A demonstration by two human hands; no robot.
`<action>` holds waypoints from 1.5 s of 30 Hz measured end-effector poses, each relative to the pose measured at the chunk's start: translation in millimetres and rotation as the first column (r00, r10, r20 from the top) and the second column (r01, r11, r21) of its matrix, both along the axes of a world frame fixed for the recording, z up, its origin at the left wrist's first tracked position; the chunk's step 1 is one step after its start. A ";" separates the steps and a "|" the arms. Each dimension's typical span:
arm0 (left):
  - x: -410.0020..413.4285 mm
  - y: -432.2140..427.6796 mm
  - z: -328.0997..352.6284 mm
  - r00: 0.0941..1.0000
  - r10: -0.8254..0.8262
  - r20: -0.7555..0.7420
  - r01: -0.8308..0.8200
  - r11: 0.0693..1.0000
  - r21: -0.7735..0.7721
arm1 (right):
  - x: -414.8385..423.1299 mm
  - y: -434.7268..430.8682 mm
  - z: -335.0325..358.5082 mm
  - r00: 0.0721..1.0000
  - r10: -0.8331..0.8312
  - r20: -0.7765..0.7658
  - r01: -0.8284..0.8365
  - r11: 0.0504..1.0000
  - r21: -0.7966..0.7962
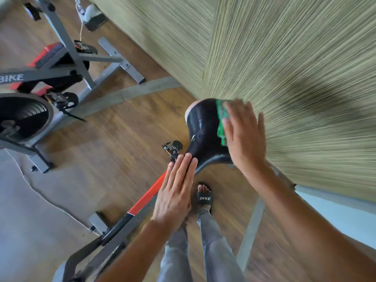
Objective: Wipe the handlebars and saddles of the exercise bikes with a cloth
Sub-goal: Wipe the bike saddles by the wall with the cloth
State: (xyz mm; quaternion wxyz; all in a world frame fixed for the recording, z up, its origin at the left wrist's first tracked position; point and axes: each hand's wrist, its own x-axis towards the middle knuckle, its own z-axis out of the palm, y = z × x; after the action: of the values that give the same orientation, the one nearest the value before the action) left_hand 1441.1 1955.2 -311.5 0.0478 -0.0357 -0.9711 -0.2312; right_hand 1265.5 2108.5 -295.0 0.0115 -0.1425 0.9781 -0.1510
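Note:
A black saddle (203,127) of the near exercise bike fills the middle of the view, its surface glistening wet. My right hand (245,135) lies flat with straight fingers on a green cloth (221,121), pressing it against the saddle's wide rear part. Only the cloth's left edge shows from under the palm. My left hand (177,190) is flat too, its straight fingertips touching the saddle's narrow nose. The near bike's red and grey frame (146,198) runs down to the lower left. Handlebars are out of view.
A second exercise bike (61,64) with a flywheel (22,117) stands at the upper left on the wooden floor. A striped wall (295,58) rises close behind the saddle. A grey rug (30,210) lies at the left. My legs and a sandalled foot (204,197) stand below the saddle.

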 end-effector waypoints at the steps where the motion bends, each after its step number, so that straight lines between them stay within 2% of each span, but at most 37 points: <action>1: -1.4 -7.1 -0.7 0.999 -0.031 0.007 0.032 0.999 -0.006 | 7.2 -4.8 -0.5 0.995 -0.103 0.007 0.103 0.994 -0.041; 2: -2.5 -11.0 -1.2 0.999 -0.042 0.002 0.042 0.999 0.017 | 27.0 -13.9 -2.4 0.990 -0.141 0.017 0.142 0.987 -0.072; 3: -2.6 -12.5 -1.5 0.999 -0.042 -0.014 0.042 0.997 0.057 | 55.0 -26.0 -5.4 0.995 -0.097 0.020 0.099 0.991 -0.090; 5: -1.7 -12.1 -1.3 0.999 -0.017 -0.049 0.023 0.990 0.137 | 103.3 -39.4 -7.2 0.997 0.074 -0.005 -0.075 0.993 -0.088; 7: -3.4 -9.9 1.6 0.999 0.017 -0.031 -0.011 0.985 0.171 | 93.5 -28.2 -13.9 0.995 0.086 -0.056 -0.090 0.993 -0.077; 8: -4.4 -8.6 2.9 0.999 0.038 -0.016 -0.034 0.985 0.169 | 78.2 -19.3 -18.3 0.998 -0.023 -0.066 0.017 0.996 -0.082; 9: -4.6 -6.6 4.0 0.999 0.052 -0.010 -0.049 0.985 0.163 | 63.4 -11.0 -18.8 0.978 -0.203 -0.049 0.196 0.974 -0.112; 11: -4.0 -2.1 4.9 0.998 0.066 -0.010 -0.063 0.983 0.171 | 51.1 -9.1 -18.5 0.836 -0.549 0.007 0.537 0.816 -0.216; 12: -3.2 -0.9 4.2 0.998 0.064 -0.004 -0.062 0.980 0.188 | 59.9 -22.1 -18.7 0.762 -0.647 0.026 0.628 0.729 -0.273; 13: -2.3 -1.6 3.1 0.998 0.058 0.002 -0.057 0.976 0.210 | 74.2 -40.5 -19.0 0.739 -0.673 0.039 0.644 0.688 -0.335; 17: 0.2 -16.2 -0.8 0.998 -0.052 0.041 0.042 0.972 0.230 | 121.0 -96.1 -18.7 0.817 -0.541 0.198 0.562 0.672 -0.483; 19: -0.5 -18.4 0.0 0.996 -0.069 0.051 0.056 0.972 0.226 | 102.7 -86.1 -22.9 0.799 -0.586 0.135 0.575 0.678 -0.458; 22: -3.8 -19.5 3.6 0.995 -0.065 0.073 0.046 0.971 0.233 | 68.0 -65.5 -17.5 0.655 -0.750 0.093 0.726 0.590 -0.353; 23: -3.5 -21.3 6.0 0.993 -0.077 0.087 0.054 0.969 0.242 | 66.6 -68.3 -14.1 0.651 -0.752 0.103 0.740 0.599 -0.307; 24: -2.7 -23.8 8.2 0.991 -0.094 0.098 0.067 0.965 0.252 | 70.3 -75.0 -8.8 0.713 -0.694 0.096 0.691 0.674 -0.263; 26: -0.4 -28.6 14.0 0.985 -0.113 0.129 0.073 0.955 0.286 | 83.7 -85.2 -4.5 0.926 -0.378 0.003 0.374 0.915 -0.152; 27: -0.6 -30.3 16.7 0.984 -0.101 0.147 0.053 0.952 0.302 | 80.0 -80.9 -4.0 0.981 -0.189 -0.034 0.186 0.979 -0.087; 28: -0.9 -30.9 19.1 0.984 -0.071 0.164 0.016 0.949 0.314 | 65.6 -71.8 -4.8 0.997 -0.047 -0.058 0.046 0.998 -0.031; 29: -1.7 -30.9 21.0 0.983 -0.034 0.182 -0.027 0.947 0.321 | 44.1 -64.4 -4.5 0.997 0.034 -0.071 -0.033 0.999 0.014; 32: -2.2 -28.5 23.8 0.970 0.032 0.241 -0.113 0.937 0.330 | -9.1 -52.7 -2.8 1.000 0.018 -0.005 -0.017 0.992 0.126; 34: -1.4 -27.7 27.0 0.963 0.057 0.262 -0.149 0.927 0.345 | -2.6 -55.4 -6.0 0.997 0.080 -0.010 -0.078 0.988 0.130; 37: -2.0 -25.5 30.8 0.957 0.087 0.275 -0.185 0.917 0.354 | 51.4 -52.8 -10.1 0.973 0.217 -0.081 -0.217 0.976 0.010; 41: -3.4 -17.4 38.8 0.919 0.186 0.348 -0.319 0.869 0.378 | 107.0 -44.5 -8.1 0.974 0.227 0.013 -0.220 0.955 -0.198; 45: 2.2 -7.2 57.3 0.790 0.395 0.469 -0.561 0.774 0.294 | 112.5 -43.4 -3.2 0.977 0.213 -0.006 -0.206 0.935 -0.288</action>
State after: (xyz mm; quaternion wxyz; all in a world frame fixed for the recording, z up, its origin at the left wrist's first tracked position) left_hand 1443.3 1947.9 -254.2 -0.0767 0.2742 -0.8639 -0.4154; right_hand 1377.9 2065.1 -298.2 0.0190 -0.2443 0.9248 -0.2911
